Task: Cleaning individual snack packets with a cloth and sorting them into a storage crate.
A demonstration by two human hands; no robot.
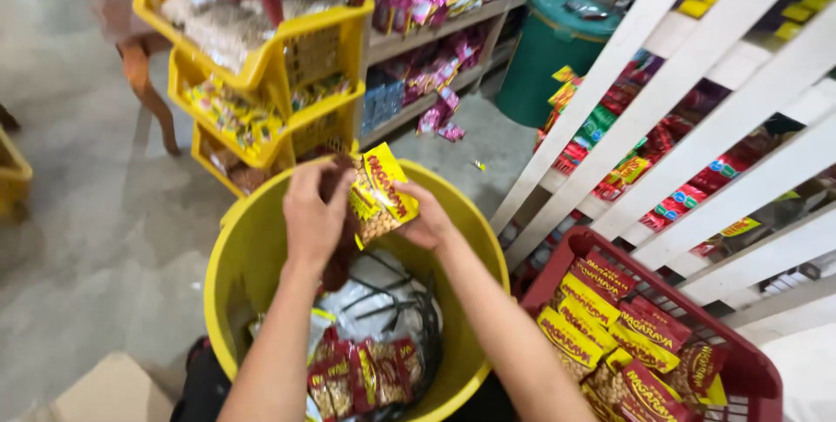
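Observation:
Both my hands are raised over a big yellow bucket [252, 239]. My left hand [312, 213] grips a strip of dark red snack packets that hangs down into the bucket. My right hand [428, 218] holds a yellow packet of nuts [381, 194] from below, and the left hand's fingers touch its top edge. Inside the bucket lie more red and yellow snack packets [361, 377] and a crumpled clear plastic bag [383, 296].
A red plastic basket [740, 361] with several yellow and red nut packets stands at my right. Stacked yellow bins [287, 65] of snacks stand ahead, shelves of pink packets behind them, a green lidded bin [557, 47], and a white slatted rack [697, 126] on the right.

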